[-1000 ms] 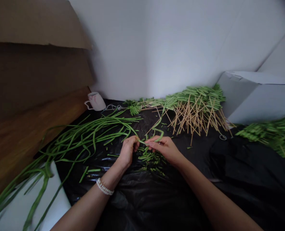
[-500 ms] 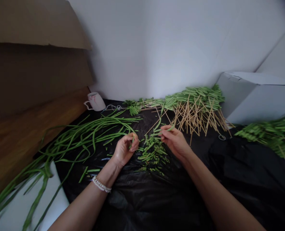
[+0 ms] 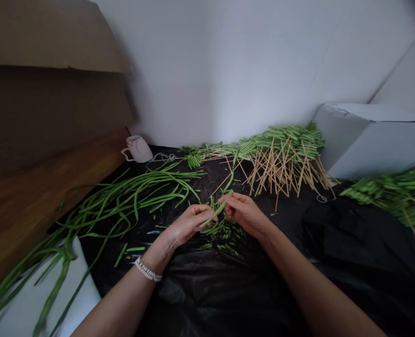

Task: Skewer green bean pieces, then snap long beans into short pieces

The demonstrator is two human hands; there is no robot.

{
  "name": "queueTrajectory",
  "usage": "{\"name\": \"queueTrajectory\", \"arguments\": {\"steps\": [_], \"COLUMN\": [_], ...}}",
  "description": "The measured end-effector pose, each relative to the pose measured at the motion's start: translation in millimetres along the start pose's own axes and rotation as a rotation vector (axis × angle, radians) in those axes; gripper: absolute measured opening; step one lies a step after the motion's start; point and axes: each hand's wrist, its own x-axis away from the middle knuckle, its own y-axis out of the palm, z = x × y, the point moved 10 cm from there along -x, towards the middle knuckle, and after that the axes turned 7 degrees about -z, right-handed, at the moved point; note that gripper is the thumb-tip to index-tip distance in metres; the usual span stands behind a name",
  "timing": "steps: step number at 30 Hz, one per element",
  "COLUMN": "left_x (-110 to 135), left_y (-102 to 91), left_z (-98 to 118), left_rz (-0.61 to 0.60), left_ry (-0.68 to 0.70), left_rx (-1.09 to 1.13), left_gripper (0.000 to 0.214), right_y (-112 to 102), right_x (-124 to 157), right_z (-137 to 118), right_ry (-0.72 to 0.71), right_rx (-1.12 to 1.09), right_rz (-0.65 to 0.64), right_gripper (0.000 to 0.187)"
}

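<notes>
A length of green long bean [image 3: 218, 211] runs slantwise between my two hands. My right hand [image 3: 244, 213] pinches its upper part between thumb and fingers. Closed around the lower part is my left hand [image 3: 192, 223], with a beaded bracelet at the wrist. Beneath both hands lies a heap of short cut bean pieces [image 3: 224, 234], partly covered by the fingers. Whole long beans [image 3: 151, 180] spread out to the left. Behind my right hand are bean pieces threaded on wooden skewers [image 3: 284, 142], their bare sticks pointing toward me.
Black plastic sheeting [image 3: 207, 290] covers the work surface. A white mug [image 3: 139, 149] stands at the back left, near a cardboard box [image 3: 56, 103]. A white box [image 3: 372, 135] sits at the right, with another pile of skewered beans [image 3: 396, 192] in front.
My right hand has come down and left, and my left hand has shifted slightly right and lower. They now meet on one bean length; before, they were apart.
</notes>
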Motion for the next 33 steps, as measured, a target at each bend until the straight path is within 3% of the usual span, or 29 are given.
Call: {"name": "queueTrajectory", "arguments": {"steps": [4, 11, 15, 18, 21, 27, 33], "left_x": [0.9, 2.1, 0.8, 0.4, -0.1, 0.7, -2.5], "left_y": [2.0, 5.4, -1.1, -8.3, -9.5, -4.4, 26.9], "left_z": [-1.0, -2.7, -0.4, 2.8, 3.3, 4.6, -2.0], "left_rz": [-0.013, -0.026, 0.053, 0.145, 0.161, 0.092, -0.148], "left_ry": [-0.026, -0.043, -0.012, 0.036, 0.061, 0.098, -0.015], "left_rx": [-0.033, -0.059, -0.057, 0.036, 0.160, 0.390, 0.551], "left_gripper": [0.039, 0.038, 0.035, 0.033, 0.032, 0.024, 0.018], "right_y": [-3.0, 5.5, 2.5, 0.8, 4.2, 11.6, 25.4], "right_x": [-0.7, 1.1, 1.1, 1.3, 1.6, 1.7, 3.9], "right_z": [-0.4, -5.0, -7.3, -5.6, -5.4, -3.9, 0.6], "right_ry": [0.003, -0.013, -0.036, -0.024, -0.023, -0.012, 0.013], "right_rx": [-0.084, 0.104, 0.132, 0.082, 0.046, -0.005, -0.031], "right_rz": [0.020, -0.007, 0.030, 0.052, 0.037, -0.020, -0.153], "right_gripper": [0.024, 0.025, 0.025, 0.024, 0.022, 0.016, 0.008]}}
